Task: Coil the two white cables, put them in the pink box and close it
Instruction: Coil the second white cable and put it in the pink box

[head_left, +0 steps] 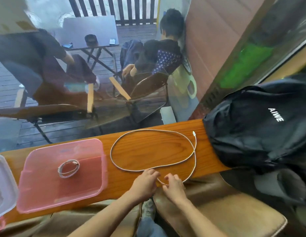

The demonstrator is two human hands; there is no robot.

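The pink box (37, 199) stands open on the wooden counter at the left. A coiled white cable (68, 169) lies inside it. A second white cable (114, 161) lies spread in a wide loop on the counter, its plug end (193, 133) pointing toward the backpack. My left hand (146, 183) and my right hand (174, 186) sit close together at the counter's near edge, both pinching the near part of that loose cable. A clear lid (3, 183) rests at the far left beside the box.
A black backpack (258, 127) lies on the right end of the wooden counter (148, 149). Behind the counter is a glass pane, with people seated on chairs beyond it. A brown cushioned seat (234, 211) is below my arms.
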